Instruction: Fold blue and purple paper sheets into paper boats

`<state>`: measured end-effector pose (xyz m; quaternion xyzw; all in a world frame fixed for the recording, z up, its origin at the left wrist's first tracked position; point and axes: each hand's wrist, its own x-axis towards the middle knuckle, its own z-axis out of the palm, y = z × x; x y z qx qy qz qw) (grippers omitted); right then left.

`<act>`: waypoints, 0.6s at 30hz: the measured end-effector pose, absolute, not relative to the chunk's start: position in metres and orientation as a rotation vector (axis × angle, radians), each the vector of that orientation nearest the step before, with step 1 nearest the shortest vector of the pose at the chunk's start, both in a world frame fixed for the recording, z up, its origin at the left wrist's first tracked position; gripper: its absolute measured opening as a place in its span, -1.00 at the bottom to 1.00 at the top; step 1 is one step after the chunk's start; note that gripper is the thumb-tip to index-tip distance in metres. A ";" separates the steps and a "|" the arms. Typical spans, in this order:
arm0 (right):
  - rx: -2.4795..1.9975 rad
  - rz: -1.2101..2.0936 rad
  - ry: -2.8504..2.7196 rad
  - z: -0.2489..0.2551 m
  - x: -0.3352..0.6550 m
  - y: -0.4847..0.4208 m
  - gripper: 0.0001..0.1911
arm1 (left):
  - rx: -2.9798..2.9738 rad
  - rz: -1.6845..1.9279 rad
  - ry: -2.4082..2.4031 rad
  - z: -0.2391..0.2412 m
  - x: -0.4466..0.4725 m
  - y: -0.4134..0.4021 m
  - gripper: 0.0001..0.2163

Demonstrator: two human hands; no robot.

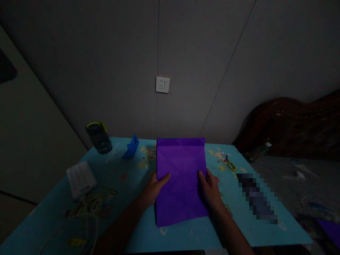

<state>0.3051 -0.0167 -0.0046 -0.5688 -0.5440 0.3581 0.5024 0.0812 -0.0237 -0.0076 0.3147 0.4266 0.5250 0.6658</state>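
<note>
A purple sheet of paper (183, 191) with diagonal creases and a folded strip along its top is held up over the middle of the table. My left hand (154, 187) grips its left edge, thumb on the front face and the other fingers behind. On the opposite edge, my right hand (209, 184) pinches it the same way. The fingers behind the paper are mostly hidden. Behind and to the left stands a blue folded paper boat (132, 147). Scissors with yellow-green handles (231, 165) lie to the right of the paper.
The blue patterned table (127, 198) meets a grey wall with a socket (162, 84). On its left are a dark bottle (99, 138) and a white box (81, 179) with a cable. A blurred-out object (256, 198) lies at the right, beside a bed (287, 173).
</note>
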 end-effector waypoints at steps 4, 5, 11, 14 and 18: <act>-1.384 0.889 -1.299 -0.003 0.305 -0.017 -0.56 | 0.813 1.258 1.048 -0.010 0.079 -0.021 -0.52; -1.373 0.945 -1.281 -0.004 0.305 -0.017 -0.56 | 0.838 1.277 1.073 -0.011 0.077 -0.020 -0.53; -1.388 1.006 -1.334 -0.012 0.308 -0.015 -0.50 | 0.902 1.263 1.042 -0.015 0.072 -0.013 -0.54; -1.422 0.928 -1.373 -0.013 0.310 -0.013 -0.50 | 1.009 1.324 1.209 -0.009 0.060 -0.002 -0.53; -1.472 0.831 -1.377 -0.010 0.314 -0.004 -0.53 | 1.001 1.476 1.366 0.008 0.017 0.020 -0.31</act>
